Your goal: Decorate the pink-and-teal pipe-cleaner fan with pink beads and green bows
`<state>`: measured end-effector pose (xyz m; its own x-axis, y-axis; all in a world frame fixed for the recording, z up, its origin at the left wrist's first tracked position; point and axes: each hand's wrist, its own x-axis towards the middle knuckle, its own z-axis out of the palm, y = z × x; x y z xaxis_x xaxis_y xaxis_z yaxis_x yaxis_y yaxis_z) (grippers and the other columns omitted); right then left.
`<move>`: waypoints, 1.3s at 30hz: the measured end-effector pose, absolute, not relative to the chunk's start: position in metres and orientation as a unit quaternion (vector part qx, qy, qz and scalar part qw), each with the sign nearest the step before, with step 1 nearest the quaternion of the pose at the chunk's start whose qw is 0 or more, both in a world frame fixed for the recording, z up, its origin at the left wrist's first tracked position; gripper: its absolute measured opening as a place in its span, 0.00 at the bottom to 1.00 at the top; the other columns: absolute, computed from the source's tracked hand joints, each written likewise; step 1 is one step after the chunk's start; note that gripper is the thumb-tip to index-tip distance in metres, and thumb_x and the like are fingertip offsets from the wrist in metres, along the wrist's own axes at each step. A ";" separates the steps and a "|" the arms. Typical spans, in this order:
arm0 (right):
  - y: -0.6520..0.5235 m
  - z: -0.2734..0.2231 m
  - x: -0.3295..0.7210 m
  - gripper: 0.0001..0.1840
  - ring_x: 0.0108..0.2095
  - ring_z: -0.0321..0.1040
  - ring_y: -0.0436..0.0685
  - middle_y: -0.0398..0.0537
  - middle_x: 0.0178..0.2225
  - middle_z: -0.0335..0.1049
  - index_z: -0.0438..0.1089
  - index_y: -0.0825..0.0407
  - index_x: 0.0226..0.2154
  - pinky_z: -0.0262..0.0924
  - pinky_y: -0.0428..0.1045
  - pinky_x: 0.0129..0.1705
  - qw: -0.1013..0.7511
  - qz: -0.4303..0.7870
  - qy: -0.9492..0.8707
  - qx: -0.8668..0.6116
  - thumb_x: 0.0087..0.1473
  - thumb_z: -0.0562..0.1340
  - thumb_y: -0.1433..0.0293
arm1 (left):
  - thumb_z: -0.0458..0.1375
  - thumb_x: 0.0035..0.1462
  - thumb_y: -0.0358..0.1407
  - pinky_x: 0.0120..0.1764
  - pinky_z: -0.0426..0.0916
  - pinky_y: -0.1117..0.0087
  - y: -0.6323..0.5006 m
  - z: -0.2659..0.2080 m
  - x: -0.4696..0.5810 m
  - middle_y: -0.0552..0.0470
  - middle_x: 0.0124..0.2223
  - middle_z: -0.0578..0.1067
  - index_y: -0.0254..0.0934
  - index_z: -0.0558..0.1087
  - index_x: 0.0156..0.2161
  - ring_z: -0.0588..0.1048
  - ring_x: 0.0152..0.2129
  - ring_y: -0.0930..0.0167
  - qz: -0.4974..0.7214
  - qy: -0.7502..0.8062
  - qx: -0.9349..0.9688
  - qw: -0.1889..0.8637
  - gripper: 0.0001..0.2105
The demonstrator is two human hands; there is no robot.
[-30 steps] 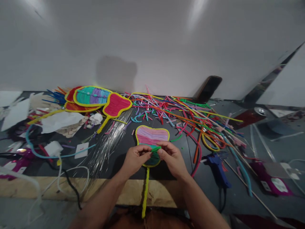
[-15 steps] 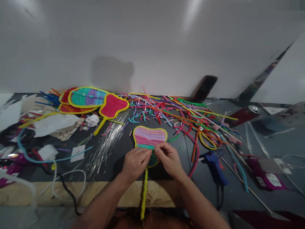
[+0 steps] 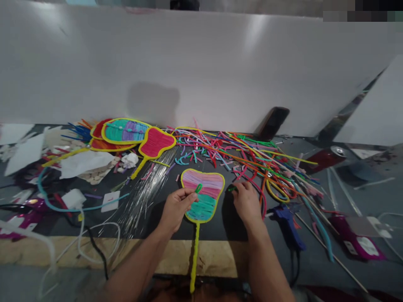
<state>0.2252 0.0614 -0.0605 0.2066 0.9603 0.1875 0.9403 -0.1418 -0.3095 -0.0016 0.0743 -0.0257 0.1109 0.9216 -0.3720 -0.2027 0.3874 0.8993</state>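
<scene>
My left hand (image 3: 178, 207) pinches a small green pipe cleaner loop (image 3: 198, 188) between thumb and fingertips, over the fan-shaped panel. This panel (image 3: 204, 191) has a yellow fuzzy rim, pink and lilac bands above, teal below. Its yellow wrapped handle (image 3: 195, 256) points toward me across the table edge. To the panel's right, my right hand (image 3: 247, 202) is closed at the fingertips on a short dark green pipe cleaner piece (image 3: 232, 188) at the tabletop. Part of that piece is hidden by the fingers.
Loose pipe cleaners (image 3: 220, 147) heap along the back. Finished panels (image 3: 126, 131) and a red one (image 3: 157, 142) lie back left, beside silvery strands (image 3: 141, 193). At right are a blue glue gun (image 3: 288, 224), a phone (image 3: 273, 123) and a can (image 3: 329, 158).
My hands have separated from over the panel. The left now holds up a green loop; the right has moved right to the green piece on the table. The view has shifted slightly.
</scene>
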 end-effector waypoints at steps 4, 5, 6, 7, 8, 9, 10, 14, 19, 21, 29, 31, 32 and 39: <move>0.058 -0.053 0.226 0.08 0.36 0.63 0.61 0.56 0.34 0.69 0.73 0.51 0.26 0.56 0.54 0.38 0.173 -0.003 -0.621 -0.764 0.52 0.58 0.74 | 0.68 0.39 0.42 0.19 0.50 0.79 0.075 -0.025 -0.002 0.54 0.22 0.74 0.32 0.76 0.29 0.60 0.15 0.81 0.443 0.490 0.344 0.667 0.15; 0.057 -0.049 0.225 0.08 0.36 0.63 0.61 0.56 0.34 0.70 0.73 0.51 0.26 0.56 0.54 0.38 0.200 -0.003 -0.619 -0.759 0.52 0.58 0.74 | 0.68 0.39 0.42 0.19 0.50 0.79 0.075 -0.025 -0.002 0.54 0.23 0.74 0.32 0.76 0.29 0.59 0.15 0.82 0.446 0.488 0.347 0.665 0.15; 0.057 -0.045 0.223 0.08 0.35 0.63 0.61 0.55 0.33 0.71 0.72 0.52 0.28 0.57 0.54 0.38 0.244 0.005 -0.617 -0.748 0.53 0.58 0.73 | 0.67 0.40 0.42 0.18 0.50 0.79 0.075 -0.025 -0.002 0.54 0.23 0.74 0.32 0.75 0.29 0.58 0.14 0.82 0.447 0.488 0.351 0.662 0.15; 0.056 -0.039 0.220 0.08 0.34 0.64 0.60 0.53 0.32 0.71 0.72 0.52 0.30 0.57 0.53 0.38 0.297 0.024 -0.617 -0.728 0.54 0.57 0.72 | 0.67 0.41 0.42 0.18 0.50 0.79 0.075 -0.025 -0.002 0.54 0.23 0.74 0.32 0.75 0.29 0.57 0.14 0.82 0.447 0.489 0.358 0.657 0.14; 0.055 -0.034 0.214 0.08 0.33 0.65 0.58 0.51 0.32 0.72 0.71 0.53 0.32 0.58 0.52 0.37 0.353 0.053 -0.618 -0.701 0.56 0.56 0.70 | 0.66 0.42 0.42 0.18 0.50 0.79 0.075 -0.025 -0.001 0.54 0.24 0.75 0.32 0.75 0.30 0.57 0.14 0.82 0.445 0.494 0.368 0.651 0.14; 0.053 -0.030 0.207 0.09 0.31 0.65 0.56 0.50 0.31 0.72 0.71 0.53 0.34 0.59 0.50 0.35 0.404 0.093 -0.621 -0.665 0.57 0.56 0.68 | 0.65 0.43 0.42 0.18 0.51 0.79 0.074 -0.026 0.000 0.54 0.24 0.75 0.32 0.75 0.30 0.58 0.14 0.82 0.443 0.499 0.380 0.641 0.13; 0.052 -0.026 0.198 0.09 0.29 0.66 0.54 0.48 0.30 0.72 0.70 0.52 0.34 0.60 0.48 0.33 0.435 0.140 -0.633 -0.625 0.57 0.56 0.67 | 0.65 0.44 0.41 0.19 0.53 0.79 0.073 -0.026 0.001 0.53 0.24 0.75 0.33 0.75 0.30 0.60 0.15 0.81 0.441 0.505 0.394 0.629 0.12; 0.046 -0.023 0.164 0.06 0.28 0.68 0.51 0.45 0.29 0.73 0.71 0.52 0.33 0.61 0.45 0.31 0.446 0.220 -0.690 -0.527 0.57 0.58 0.69 | 0.63 0.46 0.37 0.29 0.63 0.76 0.069 -0.028 0.004 0.53 0.26 0.76 0.33 0.77 0.30 0.70 0.23 0.75 0.432 0.513 0.478 0.567 0.08; 0.047 -0.032 0.156 0.05 0.29 0.70 0.52 0.46 0.29 0.75 0.70 0.52 0.32 0.63 0.45 0.33 0.449 0.185 -0.714 -0.505 0.57 0.59 0.71 | 0.57 0.54 0.39 0.33 0.65 0.75 0.066 -0.024 -0.001 0.53 0.29 0.78 0.34 0.78 0.33 0.72 0.28 0.72 0.379 0.491 0.579 0.529 0.11; 0.047 -0.034 0.158 0.06 0.29 0.71 0.52 0.47 0.29 0.75 0.70 0.52 0.33 0.64 0.46 0.33 0.445 0.154 -0.725 -0.502 0.58 0.58 0.71 | 0.56 0.55 0.39 0.34 0.65 0.75 0.066 -0.022 -0.002 0.53 0.31 0.78 0.34 0.78 0.34 0.72 0.29 0.72 0.366 0.479 0.591 0.537 0.11; 0.043 -0.026 0.159 0.07 0.31 0.72 0.53 0.48 0.31 0.76 0.72 0.51 0.38 0.66 0.47 0.35 0.450 0.168 -0.718 -0.504 0.57 0.58 0.70 | 0.61 0.50 0.43 0.22 0.56 0.78 0.068 -0.024 -0.001 0.56 0.23 0.71 0.32 0.74 0.28 0.61 0.17 0.79 0.403 0.516 0.474 0.589 0.13; 0.042 -0.025 0.160 0.07 0.30 0.72 0.53 0.48 0.31 0.76 0.72 0.51 0.37 0.67 0.47 0.35 0.453 0.182 -0.709 -0.509 0.57 0.58 0.70 | 0.61 0.49 0.45 0.19 0.51 0.78 0.069 -0.026 -0.001 0.56 0.23 0.71 0.32 0.73 0.28 0.56 0.14 0.81 0.411 0.514 0.434 0.615 0.15; 0.042 -0.025 0.160 0.07 0.29 0.72 0.52 0.47 0.30 0.76 0.73 0.51 0.36 0.67 0.47 0.34 0.455 0.183 -0.707 -0.510 0.57 0.58 0.71 | 0.61 0.48 0.46 0.19 0.50 0.78 0.070 -0.026 -0.001 0.56 0.22 0.70 0.32 0.72 0.27 0.55 0.14 0.81 0.409 0.512 0.429 0.622 0.15; 0.041 -0.026 0.154 0.07 0.27 0.72 0.51 0.46 0.28 0.76 0.72 0.52 0.33 0.66 0.45 0.33 0.465 0.204 -0.690 -0.516 0.56 0.58 0.71 | 0.63 0.46 0.47 0.20 0.52 0.77 0.067 -0.026 0.003 0.58 0.19 0.66 0.32 0.72 0.24 0.58 0.16 0.80 0.382 0.522 0.462 0.607 0.17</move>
